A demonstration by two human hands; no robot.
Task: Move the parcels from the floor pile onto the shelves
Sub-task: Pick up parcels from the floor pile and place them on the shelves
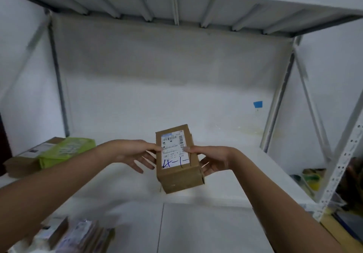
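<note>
White metal shelf board (225, 174): landmark.
Brown cardboard box (23, 162) at board's far left, green bagged parcel (66, 150) lying partly on it.
Blurred parcel stack (78, 235) below board's front left.
Labelled cardboard parcel (177, 160), "4-1-" in blue pen, over board's middle; contact with board unclear.
Left hand (135, 152) and right hand (212, 158) grasp parcel's opposite sides, thumbs on label.
Blue tape scrap (258, 104) on wall behind board, right.

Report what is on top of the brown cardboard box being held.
A white shipping label with blue handwriting, pressed by left hand and right hand thumbs. It hides the brown cardboard box surface beneath.
</note>
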